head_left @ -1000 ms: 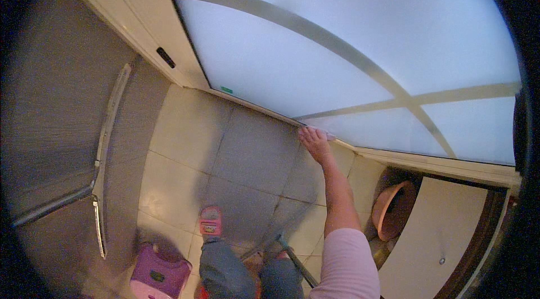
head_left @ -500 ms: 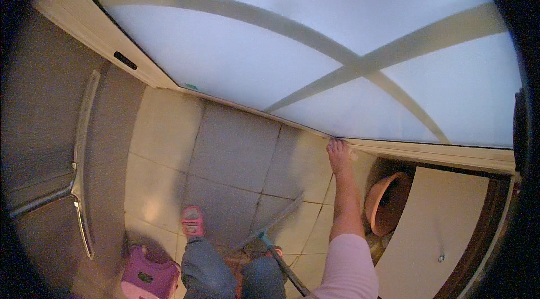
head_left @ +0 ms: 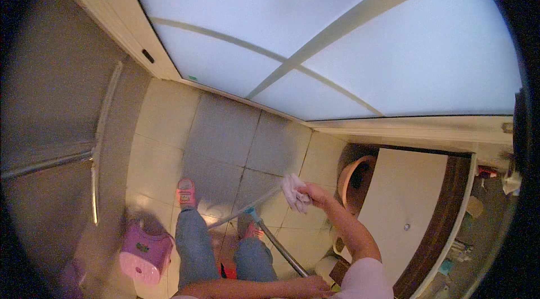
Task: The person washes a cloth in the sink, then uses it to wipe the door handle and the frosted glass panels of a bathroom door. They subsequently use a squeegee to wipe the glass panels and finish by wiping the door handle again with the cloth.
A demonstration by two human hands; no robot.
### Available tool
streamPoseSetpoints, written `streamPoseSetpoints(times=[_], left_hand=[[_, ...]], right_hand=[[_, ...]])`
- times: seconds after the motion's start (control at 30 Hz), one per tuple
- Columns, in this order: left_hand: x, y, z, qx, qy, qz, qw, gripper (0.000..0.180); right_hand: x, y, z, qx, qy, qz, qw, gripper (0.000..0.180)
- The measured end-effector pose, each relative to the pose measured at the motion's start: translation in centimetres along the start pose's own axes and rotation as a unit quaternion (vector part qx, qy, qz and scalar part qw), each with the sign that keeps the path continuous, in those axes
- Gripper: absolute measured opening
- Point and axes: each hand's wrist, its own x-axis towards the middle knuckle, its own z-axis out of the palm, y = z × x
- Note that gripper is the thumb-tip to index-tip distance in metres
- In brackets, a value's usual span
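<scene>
My right hand (head_left: 316, 194) grips a bunched white cloth (head_left: 295, 193), held out over the tiled floor in front of the cabinet. Across the lower edge reaches my left forearm, and my left hand (head_left: 313, 286) is closed at the upper visible part of a floor squeegee's handle. This floor squeegee (head_left: 277, 244) has a dark pole, a blue-green joint and a long thin head resting on the tiles between and ahead of my feet. A frosted glass door (head_left: 236, 12) with curved beige bands stands ahead in a pale frame.
A purple and pink plastic stool (head_left: 147, 255) sits at the lower left. Near the wall on the left runs a metal bar (head_left: 48, 164). On the right, an orange basin (head_left: 350, 178) stands beside a white-fronted cabinet (head_left: 396, 203) with a round knob. Small items lie on the cabinet's top.
My right hand has come back from the door's bottom edge, now with the cloth plainly visible. My left forearm and hand have come into view. The view has shifted rightward.
</scene>
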Motion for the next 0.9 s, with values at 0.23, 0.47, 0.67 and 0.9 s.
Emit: streamPoseSetpoints(times=[0.23,0.47,0.67,0.9], left_hand=[[4.9,5.6,10.5,-0.032,-0.224,0.016,0.974,0.029],[12.1,14.7,13.4,-0.001,-0.361,-0.009,0.932,0.026],[22.3,26.5,6.0,0.122,-0.368,-0.072,0.919,0.023],[42.8,33.7,-7.8,0.447,-0.030,-0.017,0.894,0.020]], right_hand=[[-22.6,9.2,5.0,0.224,-0.147,0.164,0.949,0.044],[-40.6,8.0,13.4,0.414,-0.223,0.077,0.879,0.049],[-46.9,7.9,16.1,0.366,-0.141,-0.113,0.913,0.040],[-51.1,11.5,20.9,0.527,-0.116,-0.142,0.830,0.035]])
